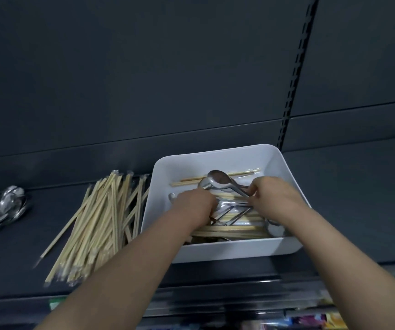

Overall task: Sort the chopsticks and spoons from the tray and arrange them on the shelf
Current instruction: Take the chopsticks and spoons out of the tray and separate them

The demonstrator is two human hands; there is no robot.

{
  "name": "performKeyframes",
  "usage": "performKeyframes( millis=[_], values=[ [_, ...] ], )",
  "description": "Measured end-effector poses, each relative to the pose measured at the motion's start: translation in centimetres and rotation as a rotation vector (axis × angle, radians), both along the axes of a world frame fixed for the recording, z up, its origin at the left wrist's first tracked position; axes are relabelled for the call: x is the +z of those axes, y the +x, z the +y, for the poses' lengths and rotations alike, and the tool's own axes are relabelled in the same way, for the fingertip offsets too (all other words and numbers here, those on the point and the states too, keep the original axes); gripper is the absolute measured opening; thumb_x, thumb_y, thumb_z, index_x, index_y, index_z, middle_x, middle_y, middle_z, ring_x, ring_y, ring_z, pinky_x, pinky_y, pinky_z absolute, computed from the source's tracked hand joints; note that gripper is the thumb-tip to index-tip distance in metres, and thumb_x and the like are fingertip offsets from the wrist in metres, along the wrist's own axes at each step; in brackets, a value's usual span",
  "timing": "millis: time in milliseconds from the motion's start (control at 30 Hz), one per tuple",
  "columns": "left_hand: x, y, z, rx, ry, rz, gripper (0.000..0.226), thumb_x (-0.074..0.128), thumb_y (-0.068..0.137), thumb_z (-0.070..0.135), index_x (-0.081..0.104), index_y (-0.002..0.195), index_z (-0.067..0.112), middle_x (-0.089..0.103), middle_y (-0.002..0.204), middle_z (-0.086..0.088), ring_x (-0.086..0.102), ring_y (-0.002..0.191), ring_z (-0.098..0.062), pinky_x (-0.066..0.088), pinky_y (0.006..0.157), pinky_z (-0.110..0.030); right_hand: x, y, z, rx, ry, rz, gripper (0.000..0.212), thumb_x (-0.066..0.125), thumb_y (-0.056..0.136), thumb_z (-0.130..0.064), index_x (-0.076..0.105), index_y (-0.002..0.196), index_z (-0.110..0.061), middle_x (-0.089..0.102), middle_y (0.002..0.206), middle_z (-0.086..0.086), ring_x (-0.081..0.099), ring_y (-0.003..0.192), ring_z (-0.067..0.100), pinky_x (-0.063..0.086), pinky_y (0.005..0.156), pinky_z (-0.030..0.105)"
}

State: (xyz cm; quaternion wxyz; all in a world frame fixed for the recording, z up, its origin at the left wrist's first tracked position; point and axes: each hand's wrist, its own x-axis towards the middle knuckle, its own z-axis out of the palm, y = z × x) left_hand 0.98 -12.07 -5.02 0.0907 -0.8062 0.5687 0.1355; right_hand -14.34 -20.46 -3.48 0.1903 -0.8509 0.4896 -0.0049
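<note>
Under both your hands sits the white tray (pixel 215 158), resting on the dark shelf (pixel 346 210) with wrapped chopsticks and metal spoons tangled together inside it. Your right hand (pixel 275 196) hovers over the tray's right half with its fingers curled in. Its fingertips pinch the handles of the raised spoons (pixel 218 178), whose bowls stick out to that hand's left, lifted above the rest of the pile.

Your left hand (pixel 195 203) is in the tray's left half, back upward, fingers bent down into the cutlery. The fingers are hidden from view, so you cannot tell whether this hand has hold of anything. Between the two hands, crossed spoon handles lie over the tray chopsticks (pixel 229 231), a bundle stretched along the near wall, closer to you than either hand.

Outside the tray, just left of your left hand, the sorted chopstick pile (pixel 103 222) fans out on the shelf, its far ends close beside the tray's left wall. Farther left still, well apart from that pile, lies the spoon heap (pixel 10 206).
</note>
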Motion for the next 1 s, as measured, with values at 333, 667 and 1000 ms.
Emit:
performKeyframes(
  millis=[333,667,1000],
  values=[
    [4.0,3.7,1.8,0.116,-0.872,0.247,0.008,0.059,0.094,0.026,0.058,0.093,0.018,0.06,0.08,0.006,0.059,0.078,-0.018,0.047,0.068,-0.033,1.1,3.4,1.3,-0.006,-0.085,-0.219,0.015,0.051,0.093,-0.028,0.058,0.106,-0.024,0.064,0.106,0.0,0.059,0.1,0.027,0.046,0.079,0.034],
    [4.3,15.2,15.5,0.543,-1.33,0.416,0.014,0.065,0.087,0.008,0.061,0.081,0.02,0.068,0.074,0.006,0.068,0.072,-0.014,0.057,0.073,-0.036,3.0,18.5,11.0,0.278,-0.043,-0.387,0.023,0.05,0.09,-0.025,0.059,0.111,-0.029,0.062,0.112,-0.001,0.058,0.102,0.025,0.04,0.073,0.03],
    [-0.7,33.2,33.8,0.715,-1.179,0.154,0.007,0.062,0.089,0.003,0.062,0.091,0.009,0.063,0.082,0.0,0.06,0.075,-0.014,0.04,0.067,-0.009,-0.5,38.8,25.9,0.297,0.109,-0.342,0.029,0.051,0.091,-0.02,0.06,0.118,-0.028,0.061,0.126,-0.002,0.055,0.119,0.022,0.043,0.093,0.03]
  ],
)
